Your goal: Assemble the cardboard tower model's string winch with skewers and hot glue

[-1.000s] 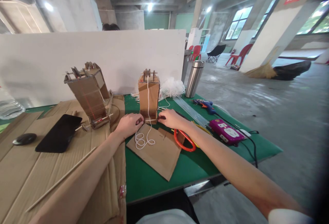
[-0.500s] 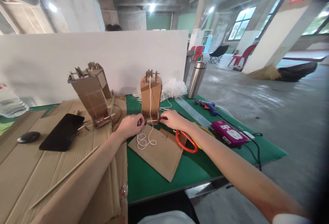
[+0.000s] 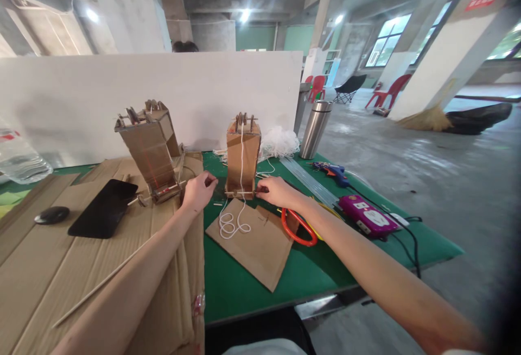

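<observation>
A small cardboard tower (image 3: 236, 154) stands upright on the green table, with cardboard discs on a stick (image 3: 243, 120) across its top. White string (image 3: 242, 159) runs from those discs down the front and ends in loops on a flat cardboard piece (image 3: 260, 246). Low across the tower's base lies a thin wooden stick (image 3: 241, 192). At that stick's right end my right hand (image 3: 277, 191) is closed, thumb and finger pinching it. My left hand (image 3: 198, 193) is left of the tower, apart from it, its fingers pinched together; whatever they hold is too small to make out.
Another cardboard tower (image 3: 148, 151), a phone (image 3: 103, 208) and a mouse (image 3: 52, 215) are on cardboard at left. Orange-handled scissors (image 3: 299, 228), glue sticks (image 3: 307, 181), a glue gun (image 3: 331, 170), a purple power strip (image 3: 366, 216) and a steel bottle (image 3: 316, 130) are at right.
My left hand has moved left, away from the tower's base. My right hand stays at the base's right side. The view has shifted slightly.
</observation>
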The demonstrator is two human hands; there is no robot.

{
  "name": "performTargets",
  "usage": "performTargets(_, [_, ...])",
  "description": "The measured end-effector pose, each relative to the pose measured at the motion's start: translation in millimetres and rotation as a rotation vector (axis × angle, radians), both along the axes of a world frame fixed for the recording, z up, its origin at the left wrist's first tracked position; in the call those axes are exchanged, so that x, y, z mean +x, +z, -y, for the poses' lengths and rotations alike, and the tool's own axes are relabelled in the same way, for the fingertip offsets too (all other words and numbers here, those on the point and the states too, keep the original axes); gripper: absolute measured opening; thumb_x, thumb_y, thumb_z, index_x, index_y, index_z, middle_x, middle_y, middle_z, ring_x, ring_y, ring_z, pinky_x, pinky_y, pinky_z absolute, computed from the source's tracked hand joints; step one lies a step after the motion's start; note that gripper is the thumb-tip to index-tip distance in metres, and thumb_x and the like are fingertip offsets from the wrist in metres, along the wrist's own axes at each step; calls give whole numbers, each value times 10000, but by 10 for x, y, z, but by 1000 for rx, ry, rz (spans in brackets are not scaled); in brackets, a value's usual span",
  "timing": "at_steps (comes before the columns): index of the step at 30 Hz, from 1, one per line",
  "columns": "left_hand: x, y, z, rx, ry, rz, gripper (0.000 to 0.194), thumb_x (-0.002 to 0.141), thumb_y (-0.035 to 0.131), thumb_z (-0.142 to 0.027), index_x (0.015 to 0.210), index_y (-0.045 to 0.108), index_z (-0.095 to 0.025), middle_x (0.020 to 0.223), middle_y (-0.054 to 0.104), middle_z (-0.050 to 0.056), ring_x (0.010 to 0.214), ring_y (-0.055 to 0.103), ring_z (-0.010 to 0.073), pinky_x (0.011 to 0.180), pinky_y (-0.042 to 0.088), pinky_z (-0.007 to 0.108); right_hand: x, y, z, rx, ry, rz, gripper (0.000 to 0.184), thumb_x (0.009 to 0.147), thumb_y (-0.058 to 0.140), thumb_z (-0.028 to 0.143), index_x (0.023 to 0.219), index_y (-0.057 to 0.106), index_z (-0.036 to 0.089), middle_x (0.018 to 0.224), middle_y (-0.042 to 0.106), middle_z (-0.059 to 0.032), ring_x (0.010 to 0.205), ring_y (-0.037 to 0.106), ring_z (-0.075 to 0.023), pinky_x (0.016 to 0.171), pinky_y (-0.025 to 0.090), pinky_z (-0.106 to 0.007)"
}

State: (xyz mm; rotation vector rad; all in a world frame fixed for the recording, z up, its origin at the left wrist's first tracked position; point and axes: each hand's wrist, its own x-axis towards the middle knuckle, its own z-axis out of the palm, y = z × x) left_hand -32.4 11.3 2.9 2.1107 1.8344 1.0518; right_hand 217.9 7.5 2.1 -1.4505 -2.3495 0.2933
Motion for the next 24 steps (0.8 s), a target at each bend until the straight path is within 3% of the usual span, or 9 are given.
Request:
performTargets(5, [11,43,44,-97,31,-185,231,818,505,-323,1004,636,-285,839,732,-1,839,669,213,714,473,289,7,-5,-5,9,-1,-6,71,766,628,230,716,654,186,715,673,-19,664,588,-139,612,345,-225])
performTargets(10, [15,34,51,-149,68,-342,351,894,350,-319,1082,646,-296,1040,709,46,939,654,265,797,486,372,3,19,12,8,-2,-4,65,761,633,225,715,653,183,721,674,-25,666,586,-139,608,339,-223])
performTargets(15, [28,-60,13,18,-25,-378,407,821,396,-149,1154,629,-172,1188,619,92,1130,538,238,1000,405,338,7,1,-3,21,1,-2,79,759,640,240,706,644,181,713,671,-25,657,582,-139,594,329,-222])
performTargets(18, [43,-64,33,116,-34,-406,378,786,450,-147,1103,653,-178,1278,543,90,1160,484,267,1018,394,366,15,-15,-12,23,7,-4,75,760,635,242,710,645,186,717,673,-23,668,585,-141,601,331,-223])
performTargets(22, [97,81,130,231,-49,-381,358,828,444,-212,1163,566,-176,1166,594,97,1085,530,245,950,433,371,23,-4,2,32,30,8,61,764,608,227,733,649,193,728,677,-21,683,590,-145,615,340,-226])
performTargets(24, [167,191,213,186,-90,-377,301,859,424,-284,1105,568,-191,1019,649,69,952,597,212,848,473,338,25,16,17,38,35,23,80,777,586,226,748,653,195,743,681,-27,696,595,-151,617,345,-228])
